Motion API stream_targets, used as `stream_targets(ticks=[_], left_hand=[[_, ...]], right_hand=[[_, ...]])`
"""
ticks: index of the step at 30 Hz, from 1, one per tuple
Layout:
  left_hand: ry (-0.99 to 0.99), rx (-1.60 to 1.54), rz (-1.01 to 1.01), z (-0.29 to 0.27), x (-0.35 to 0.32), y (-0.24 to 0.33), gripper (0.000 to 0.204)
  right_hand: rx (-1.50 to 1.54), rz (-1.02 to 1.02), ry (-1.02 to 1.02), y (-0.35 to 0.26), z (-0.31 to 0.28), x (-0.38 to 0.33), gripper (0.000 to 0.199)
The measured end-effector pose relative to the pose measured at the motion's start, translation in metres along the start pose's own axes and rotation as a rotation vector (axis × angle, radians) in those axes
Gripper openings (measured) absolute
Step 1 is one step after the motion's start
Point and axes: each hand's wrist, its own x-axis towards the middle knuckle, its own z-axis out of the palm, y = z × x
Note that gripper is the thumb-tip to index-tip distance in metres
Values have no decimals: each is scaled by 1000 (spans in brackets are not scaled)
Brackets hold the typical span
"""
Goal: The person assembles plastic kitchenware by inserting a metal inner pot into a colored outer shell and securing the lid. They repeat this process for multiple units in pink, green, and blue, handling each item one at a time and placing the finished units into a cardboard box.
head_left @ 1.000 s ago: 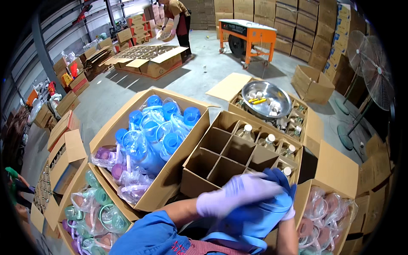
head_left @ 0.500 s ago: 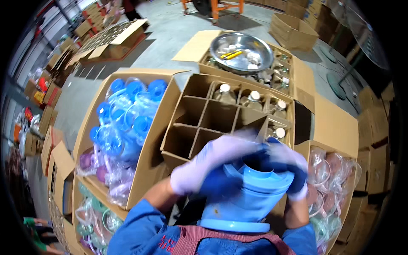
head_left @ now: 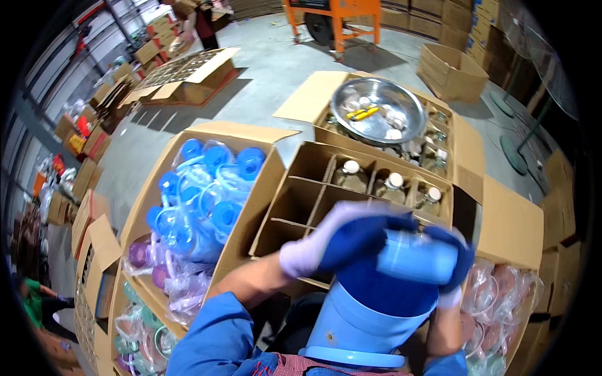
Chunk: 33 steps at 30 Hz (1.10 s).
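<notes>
A light blue plastic bin (head_left: 370, 316) with a flared base stands right in front of me, its dark blue inside showing. Over its mouth is a light blue piece like a bin lid (head_left: 417, 258), smeared by motion. My left hand (head_left: 354, 241), in a white and blue work glove, closes on this lid from the left and top. On its right edge sits my right hand (head_left: 461, 257), gloved alike and also closed. The fingertips are blurred. Just beyond, a divided carton (head_left: 295, 194) holds clear bottles with white caps (head_left: 394, 182) in some cells.
At left stands a carton of bagged blue and purple plastic items (head_left: 197, 200). A steel bowl (head_left: 376, 128) with yellow-handled tools rests on another bottle carton. Bagged pink and green items (head_left: 489, 288) lie at right. Farther off are a standing fan (head_left: 517, 153) and an orange machine frame (head_left: 335, 25).
The light blue lid has come up off the bin's top, uncovering its mouth. Both hands have risen with it, and the view has tilted up.
</notes>
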Motion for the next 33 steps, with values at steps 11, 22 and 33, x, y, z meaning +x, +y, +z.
stream_targets(ticks=[11, 22, 33], left_hand=[[103, 1164, -717, -77, 27, -341, 49], [100, 1311, 167, 5, 27, 45, 51], [157, -186, 41, 13, -35, 137, 60]], right_hand=[[484, 174, 385, 154, -40, 1, 41], [761, 591, 247, 91, 40, 21, 87], [342, 145, -142, -69, 61, -93, 66]])
